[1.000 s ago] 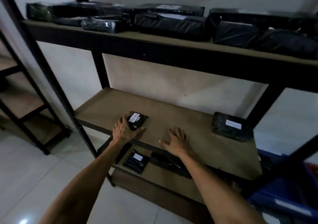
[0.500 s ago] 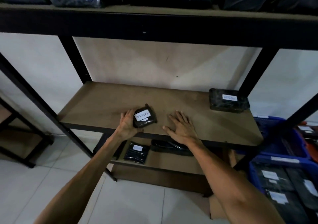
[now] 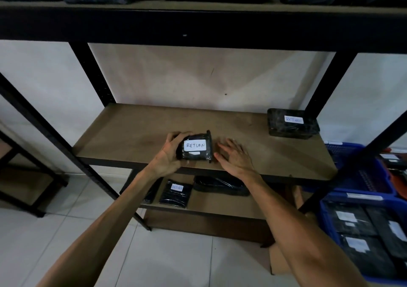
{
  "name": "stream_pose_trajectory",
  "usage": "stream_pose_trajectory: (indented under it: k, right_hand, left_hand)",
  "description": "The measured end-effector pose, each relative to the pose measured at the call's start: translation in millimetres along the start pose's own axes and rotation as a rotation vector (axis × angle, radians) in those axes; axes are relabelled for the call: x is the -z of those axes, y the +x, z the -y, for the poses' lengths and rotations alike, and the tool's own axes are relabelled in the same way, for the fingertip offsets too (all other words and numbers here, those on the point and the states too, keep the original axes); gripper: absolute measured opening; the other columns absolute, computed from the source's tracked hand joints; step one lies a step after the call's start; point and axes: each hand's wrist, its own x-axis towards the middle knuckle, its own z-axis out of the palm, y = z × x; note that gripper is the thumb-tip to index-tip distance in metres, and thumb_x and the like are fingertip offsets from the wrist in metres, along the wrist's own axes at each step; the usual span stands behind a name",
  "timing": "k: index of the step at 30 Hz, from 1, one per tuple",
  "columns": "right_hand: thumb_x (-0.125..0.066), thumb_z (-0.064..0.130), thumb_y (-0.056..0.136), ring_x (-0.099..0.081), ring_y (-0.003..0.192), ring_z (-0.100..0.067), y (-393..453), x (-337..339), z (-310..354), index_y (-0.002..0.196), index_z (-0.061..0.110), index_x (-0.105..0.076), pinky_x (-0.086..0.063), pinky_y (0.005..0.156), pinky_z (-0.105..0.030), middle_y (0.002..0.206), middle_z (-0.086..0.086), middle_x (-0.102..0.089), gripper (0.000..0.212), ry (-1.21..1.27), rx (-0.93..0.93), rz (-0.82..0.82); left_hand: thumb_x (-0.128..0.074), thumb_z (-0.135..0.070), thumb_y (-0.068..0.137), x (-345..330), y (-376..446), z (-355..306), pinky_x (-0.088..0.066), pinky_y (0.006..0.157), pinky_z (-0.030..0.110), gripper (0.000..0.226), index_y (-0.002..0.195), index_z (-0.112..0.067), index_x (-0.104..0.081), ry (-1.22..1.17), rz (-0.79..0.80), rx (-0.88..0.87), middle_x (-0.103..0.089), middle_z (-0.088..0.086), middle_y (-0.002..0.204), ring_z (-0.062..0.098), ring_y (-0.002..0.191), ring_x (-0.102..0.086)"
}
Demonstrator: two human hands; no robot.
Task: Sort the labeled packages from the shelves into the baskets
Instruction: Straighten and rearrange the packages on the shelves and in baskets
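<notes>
My left hand (image 3: 169, 154) grips a small black package (image 3: 196, 146) with a white label reading RETURN, tilted up at the front edge of the middle shelf (image 3: 132, 136). Just right of the package, my right hand (image 3: 234, 154) hovers with fingers spread, blurred, not holding anything. A second black labeled package (image 3: 291, 122) lies at the shelf's back right. On the lower shelf lie a small labeled package (image 3: 175, 193) and a long black one (image 3: 220, 184). Blue baskets (image 3: 361, 167) stand at the right; the near basket (image 3: 330, 200) holds several labeled packages.
The top shelf (image 3: 198, 24) carries several black wrapped packages. Black metal uprights (image 3: 94, 75) frame the rack. Another rack (image 3: 26, 172) stands at the left. A cardboard piece (image 3: 279, 262) lies on the white tiled floor below the shelves.
My left hand has tipped the package up so its RETURN label faces me. My right hand lifted off the shelf and moved toward the package. The view has moved closer.
</notes>
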Motion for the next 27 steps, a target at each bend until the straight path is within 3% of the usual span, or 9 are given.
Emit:
stream_pose_trajectory:
  k: [4,8,15,17,20,22,25,27]
  right_hand:
    - [-0.030,0.070,0.093,-0.005,0.153,-0.016,-1,1,2,0.152,0.039,-0.028,-0.007,0.124,-0.045,0.166,0.004,-0.012,0.067,-0.017,0.005,0.024]
    - [-0.034,0.064,0.097,-0.011,0.152,-0.020,-11,15,12,0.150,0.029,-0.037,-0.012,0.124,-0.044,0.164,0.001,-0.020,0.064,0.009,-0.032,0.044]
    - [-0.038,0.060,0.099,-0.012,0.151,-0.023,-22,29,24,0.154,0.026,-0.030,-0.015,0.123,-0.045,0.163,-0.001,-0.020,0.066,0.057,-0.069,0.128]
    - [-0.038,0.064,0.096,-0.024,0.148,-0.025,-23,36,25,0.149,0.025,-0.039,-0.023,0.121,-0.044,0.158,-0.003,-0.032,0.065,0.213,-0.129,0.149]
    - [-0.038,0.050,0.103,-0.053,0.128,-0.022,-32,67,41,0.135,0.019,-0.055,-0.043,0.103,-0.033,0.137,-0.004,-0.057,0.048,0.855,-0.227,-0.007]
    - [-0.033,0.056,0.101,-0.063,0.114,-0.018,-36,96,51,0.119,0.025,-0.061,-0.050,0.094,-0.029,0.124,-0.001,-0.066,0.045,1.184,-0.174,-0.064]
    - [-0.051,0.065,0.089,-0.068,0.108,-0.017,-42,131,66,0.116,0.029,-0.065,-0.056,0.090,-0.034,0.117,0.000,-0.071,0.047,1.214,-0.012,-0.031]
    - [-0.070,0.046,0.086,-0.070,0.103,-0.015,-43,142,73,0.118,0.022,-0.067,-0.058,0.083,-0.031,0.111,0.001,-0.073,0.041,1.121,0.039,-0.046]
  left_hand:
    - [-0.080,0.006,0.072,16,-8,-46,-0.047,0.097,0.013,0.086,0.144,-0.023,-0.042,-0.110,-0.041,-0.120,-0.032,0.005,0.134,0.007,0.118,-0.043]
    - [-0.082,-0.002,0.072,33,-12,-81,-0.045,0.102,0.017,0.086,0.144,-0.028,-0.042,-0.083,-0.075,-0.254,-0.039,0.004,0.126,0.007,0.118,-0.045]
    - [-0.081,-0.009,0.072,41,-22,-101,-0.046,0.107,0.029,0.086,0.147,-0.027,-0.041,-0.132,-0.036,-0.273,-0.038,0.004,0.130,0.009,0.125,-0.042]
    - [-0.080,-0.006,0.071,41,-22,-100,-0.048,0.105,0.029,0.087,0.146,-0.029,-0.042,-0.211,-0.035,-0.242,-0.036,0.006,0.130,0.014,0.125,-0.045]
    - [-0.080,0.005,0.072,42,-19,-95,-0.050,0.101,0.026,0.088,0.143,-0.033,-0.043,-0.245,-0.045,-0.183,-0.034,0.005,0.129,0.012,0.123,-0.047]
    - [-0.080,0.006,0.071,45,-13,-88,-0.050,0.103,0.029,0.091,0.140,-0.039,-0.042,-0.192,-0.056,-0.154,-0.033,0.003,0.128,0.012,0.124,-0.047]
    - [-0.079,0.004,0.068,47,-7,-85,-0.047,0.106,0.029,0.092,0.139,-0.041,-0.042,-0.192,-0.061,-0.119,-0.033,0.000,0.128,0.010,0.123,-0.048]
    - [-0.077,0.000,0.065,47,-7,-91,-0.047,0.102,0.020,0.090,0.140,-0.037,-0.042,-0.221,-0.056,-0.121,-0.032,0.001,0.128,0.010,0.120,-0.050]
